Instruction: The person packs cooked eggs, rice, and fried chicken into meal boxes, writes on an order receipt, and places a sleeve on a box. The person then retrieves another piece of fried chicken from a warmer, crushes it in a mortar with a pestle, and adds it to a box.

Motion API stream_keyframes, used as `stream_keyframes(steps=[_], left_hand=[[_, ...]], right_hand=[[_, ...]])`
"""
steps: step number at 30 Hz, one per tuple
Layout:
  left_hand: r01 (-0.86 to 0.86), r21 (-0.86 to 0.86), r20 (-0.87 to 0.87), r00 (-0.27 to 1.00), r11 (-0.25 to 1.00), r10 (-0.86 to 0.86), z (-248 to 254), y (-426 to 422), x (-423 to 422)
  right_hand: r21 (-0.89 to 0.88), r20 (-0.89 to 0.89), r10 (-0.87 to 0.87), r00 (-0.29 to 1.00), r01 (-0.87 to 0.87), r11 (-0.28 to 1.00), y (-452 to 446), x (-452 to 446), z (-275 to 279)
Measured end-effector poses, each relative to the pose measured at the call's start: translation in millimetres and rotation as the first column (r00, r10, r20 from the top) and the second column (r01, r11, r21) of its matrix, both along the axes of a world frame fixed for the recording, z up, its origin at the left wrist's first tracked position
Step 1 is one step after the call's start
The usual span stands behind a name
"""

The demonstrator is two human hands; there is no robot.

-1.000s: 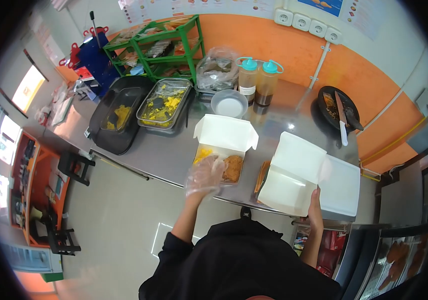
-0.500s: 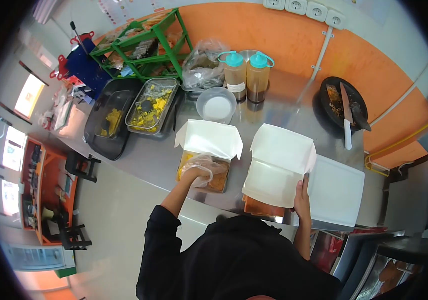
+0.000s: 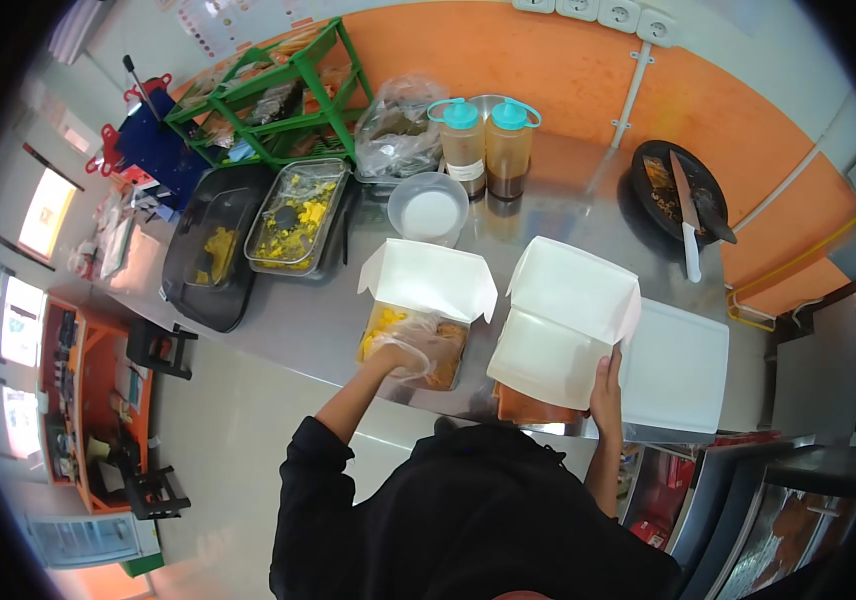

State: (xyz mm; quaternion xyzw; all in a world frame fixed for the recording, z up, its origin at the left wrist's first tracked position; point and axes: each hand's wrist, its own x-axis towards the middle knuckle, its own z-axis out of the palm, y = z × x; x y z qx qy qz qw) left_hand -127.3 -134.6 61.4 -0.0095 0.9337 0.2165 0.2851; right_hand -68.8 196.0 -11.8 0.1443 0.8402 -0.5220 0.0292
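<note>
My left hand [image 3: 407, 349], in a clear plastic glove, reaches into an open paper box [image 3: 429, 277]. Yellow food [image 3: 384, 321] lies at the left inside it and a browned piece [image 3: 451, 362] at the right. The glove blurs the fingers, so whether they hold food is unclear. My bare right hand [image 3: 605, 397] grips the right side of a second open box [image 3: 557, 345], which looks empty inside. That box rests partly over orange-brown sheets [image 3: 531, 405] at the front edge and beside a white board [image 3: 676, 365].
Behind stand two squeeze bottles [image 3: 464, 150], a clear bowl [image 3: 428, 208], a glass tray of yellow food [image 3: 298, 218] and a black lidded tray [image 3: 210, 250]. A green rack [image 3: 293, 95] is back left. A knife [image 3: 687, 215] lies across a black mortar [image 3: 661, 190] at the right.
The camera view has shifted. My left hand has gone deeper into the left box. My right hand has moved left with the second box, uncovering more of the orange-brown sheets.
</note>
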Motion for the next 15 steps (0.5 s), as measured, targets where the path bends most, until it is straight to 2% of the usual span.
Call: stream_keyframes(steps=[2,4,7,8,9,10,11,13,14,15], left_hand=[[0.027,0.072,0.015,1.000,0.997,-0.028,5.9,-12.5,-4.9],[0.017,0.263,-0.030,0.999,0.965,-0.009,3.0,-30.9,-11.2],[0.021,0.269,-0.020,1.000,0.963,-0.016,33.2,-32.7,-18.8],[0.004,0.243,-0.007,1.000,0.970,-0.003,48.9,-27.8,-17.7],[0.008,0.299,-0.019,1.000,0.954,-0.002,60.5,-18.0,-16.4],[0.014,0.302,-0.019,1.000,0.953,-0.009,50.0,-10.2,-18.3],[0.178,0.297,-0.161,0.978,0.938,-0.134,31.3,-1.7,-21.0],[0.356,0.153,-0.197,0.925,0.922,-0.325,17.9,47.6,-22.7],[0.367,0.023,-0.086,0.927,0.930,-0.364,22.9,78.9,-19.3],[0.424,-0.024,-0.046,0.904,0.905,-0.425,39.9,99.7,-12.6]], right_hand=[[-0.054,0.063,-0.016,0.998,0.020,0.998,-0.7,4.1,11.6],[-0.016,0.045,-0.008,0.999,0.008,1.000,-0.4,7.9,17.7],[0.025,0.137,0.037,0.990,-0.041,0.999,0.4,11.9,5.6],[0.029,0.137,0.031,0.990,-0.036,0.999,-2.3,13.3,4.3],[0.030,0.117,0.066,0.991,-0.070,0.997,-8.1,13.9,3.7],[0.032,0.097,0.099,0.990,-0.103,0.994,-13.4,14.2,2.3],[-0.009,0.125,0.119,0.985,-0.119,0.993,-16.8,12.6,-1.5],[-0.012,0.074,0.101,0.992,-0.101,0.995,-26.2,17.5,-3.4],[-0.028,0.022,0.115,0.993,-0.115,0.993,-27.6,18.6,-7.7],[0.047,-0.046,0.150,0.988,-0.148,0.988,-23.7,19.3,-23.0]])
